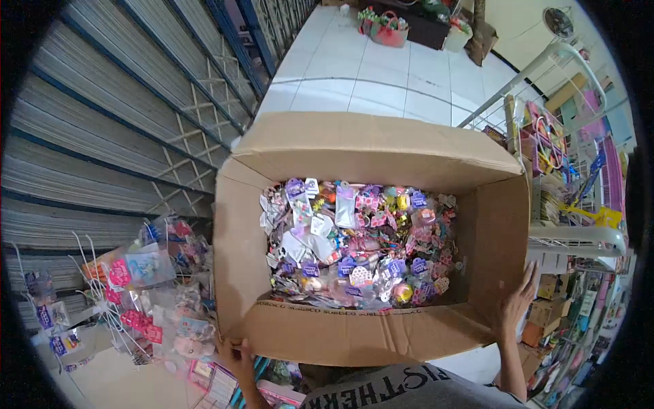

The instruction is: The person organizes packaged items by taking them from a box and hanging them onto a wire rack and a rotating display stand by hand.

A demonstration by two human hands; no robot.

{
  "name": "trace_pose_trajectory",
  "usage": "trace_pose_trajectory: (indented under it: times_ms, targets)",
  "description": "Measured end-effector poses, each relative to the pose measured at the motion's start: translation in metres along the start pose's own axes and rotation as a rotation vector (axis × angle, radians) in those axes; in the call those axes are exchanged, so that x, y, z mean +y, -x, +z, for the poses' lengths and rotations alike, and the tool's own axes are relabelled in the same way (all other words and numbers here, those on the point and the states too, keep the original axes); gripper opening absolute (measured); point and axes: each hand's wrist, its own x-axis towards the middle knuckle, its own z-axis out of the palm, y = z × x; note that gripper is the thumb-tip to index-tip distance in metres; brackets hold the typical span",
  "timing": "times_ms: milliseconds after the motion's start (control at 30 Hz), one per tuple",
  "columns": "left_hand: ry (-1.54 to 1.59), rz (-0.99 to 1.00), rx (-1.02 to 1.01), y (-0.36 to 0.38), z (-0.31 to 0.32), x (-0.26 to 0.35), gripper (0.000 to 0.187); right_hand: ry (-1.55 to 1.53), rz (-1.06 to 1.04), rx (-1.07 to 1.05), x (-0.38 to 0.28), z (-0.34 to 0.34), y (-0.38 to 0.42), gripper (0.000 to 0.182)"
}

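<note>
A large open cardboard box [381, 334] fills the middle of the view, its flaps folded outward. Inside lies a loose heap of small packaged accessories [354, 245], many in clear bags with purple or white cards. My left hand [236, 358] grips the near left corner of the box, fingers curled at the flap's edge. At the right side, my right hand [516, 307] holds the box near its front corner, fingers stretched up along the outer wall and thumb against the cardboard.
A folding metal shutter [116, 136] runs along the left. Bagged goods hang on a wire rack [112, 307] at lower left. On the right stands a white wire shelf [575, 238] with colourful goods. White floor tiles [340, 61] and a red basket [388, 34] lie beyond.
</note>
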Motion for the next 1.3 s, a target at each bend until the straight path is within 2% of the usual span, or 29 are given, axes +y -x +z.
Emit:
trace_pose_trajectory:
  times_ms: [33, 67, 133, 167, 200, 267, 300, 367, 400, 467, 533, 600, 667, 733, 800, 833, 867, 967, 1033, 1133, 1267, 1300]
  targets:
    - [0.096, -0.113, 0.065, -0.001, 0.004, 0.010, 0.019, -0.106, -0.099, -0.046, -0.020, -0.006, -0.013, 0.057]
    - [0.085, -0.126, 0.050, -0.004, 0.003, 0.022, 0.019, -0.214, -0.192, -0.088, -0.044, -0.009, -0.026, 0.061]
    - [0.099, -0.410, -0.017, -0.012, -0.002, 0.045, 0.019, -0.345, -0.346, -0.164, -0.083, 0.007, -0.046, 0.056]
    - [0.149, -0.276, 0.019, -0.016, 0.001, 0.053, 0.018, -0.412, -0.409, -0.214, -0.095, 0.025, -0.054, 0.053]
    - [0.132, -0.284, 0.021, -0.014, -0.004, 0.043, 0.018, -0.482, -0.475, -0.259, -0.108, 0.045, -0.061, 0.051]
    - [0.006, -0.431, -0.192, -0.007, -0.015, 0.015, 0.018, -0.586, -0.518, -0.333, -0.136, 0.078, -0.067, 0.050]
    - [0.000, -0.443, -0.190, -0.005, -0.013, 0.019, 0.018, -0.655, -0.582, -0.338, -0.150, 0.097, -0.068, 0.050]
    - [-0.003, -0.280, 0.010, -0.010, -0.002, 0.033, 0.025, -0.772, -0.744, -0.395, -0.182, 0.124, -0.077, 0.050]
    - [-0.004, -0.295, 0.018, -0.011, 0.000, 0.037, 0.025, -0.818, -0.843, -0.459, -0.200, 0.131, -0.080, 0.049]
    - [0.007, -0.282, -0.012, -0.015, 0.001, 0.044, 0.034, -0.830, -0.995, -0.447, -0.234, 0.148, -0.079, 0.053]
    - [0.046, -0.297, 0.027, -0.017, 0.005, 0.053, 0.036, -0.881, -1.015, -0.490, -0.262, 0.146, -0.078, 0.055]
    - [0.017, -0.201, 0.070, -0.015, 0.008, 0.048, 0.035, -0.930, -1.035, -0.525, -0.284, 0.143, -0.076, 0.057]
    - [0.012, -0.224, 0.081, -0.014, 0.009, 0.046, 0.035, -0.883, -0.882, -0.411, -0.299, 0.142, -0.073, 0.062]
    - [0.007, -0.244, 0.085, -0.015, 0.009, 0.048, 0.035, -0.855, -0.925, -0.366, -0.309, 0.146, -0.078, 0.064]
    - [0.023, -0.206, 0.056, -0.019, 0.010, 0.053, 0.034, -0.863, -0.838, -0.379, -0.323, 0.156, -0.081, 0.065]
    - [0.024, -0.203, 0.058, -0.019, 0.010, 0.051, 0.034, -0.894, -0.720, -0.452, -0.330, 0.158, -0.082, 0.062]
    - [0.041, -0.222, 0.065, -0.017, 0.010, 0.048, 0.033, -0.894, -0.723, -0.450, -0.338, 0.156, -0.085, 0.062]
    - [-0.004, -0.240, 0.083, -0.013, 0.011, 0.044, 0.033, -0.723, -0.506, -0.405, -0.361, 0.152, -0.081, 0.069]
    - [-0.069, -0.235, 0.094, -0.011, 0.010, 0.045, 0.033, -0.704, -0.491, -0.438, -0.367, 0.150, -0.077, 0.068]
    - [0.058, -0.281, 0.109, -0.011, 0.011, 0.048, 0.033, -0.681, -0.473, -0.461, -0.364, 0.139, -0.075, 0.067]
    - [0.061, -0.217, 0.084, -0.012, 0.012, 0.045, 0.031, -0.627, -0.567, -0.563, -0.353, 0.139, -0.074, 0.074]
    - [0.038, -0.211, 0.092, -0.013, 0.012, 0.046, 0.031, -0.712, -0.584, -0.579, -0.348, 0.142, -0.071, 0.075]
